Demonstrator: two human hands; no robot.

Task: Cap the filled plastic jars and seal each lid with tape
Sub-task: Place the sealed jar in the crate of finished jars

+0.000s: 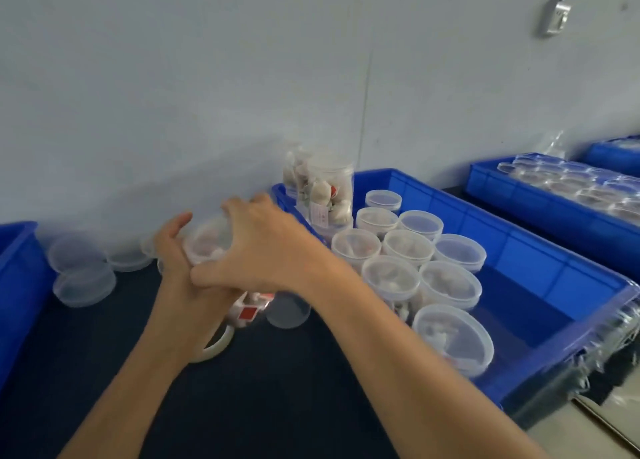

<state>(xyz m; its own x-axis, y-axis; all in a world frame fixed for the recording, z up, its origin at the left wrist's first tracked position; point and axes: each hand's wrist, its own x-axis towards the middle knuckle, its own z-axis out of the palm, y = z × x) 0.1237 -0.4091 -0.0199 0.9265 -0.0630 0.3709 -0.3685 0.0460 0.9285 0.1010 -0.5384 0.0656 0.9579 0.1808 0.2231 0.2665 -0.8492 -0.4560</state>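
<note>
Filled clear jar (211, 240) stands on the dark table (277, 406) near the wall, between both hands, blurred by motion. Right hand (263, 247) sits over the jar top, fingers spread and curled down around the lid rim, thumb reaching left under the jar side toward the left palm. Left hand (180, 278) is on the jar's left side, thumb up beside the rim, the other fingers wrapped low around the body and mostly hidden behind the right hand. Both forearms come in from the bottom edge, the right one crossing over the front of the blue crate (519, 285). The two hands touch at the thumb base.

Tape roll (218, 344) lies flat on the table just below the left wrist, partly hidden. Loose lid (287, 311) lies just right of the roll. Red and white packet (249, 311) shows between them, under the hands.

3 spare lids (83, 268) sit on the table left of the hands. The crate holds about 9 capped jars (391, 278), plus 1 tall jar (325, 195) standing on top at its back left corner. Second blue crate (554, 195) with more lids is far right. Another blue bin (17, 285) is at the left edge.
</note>
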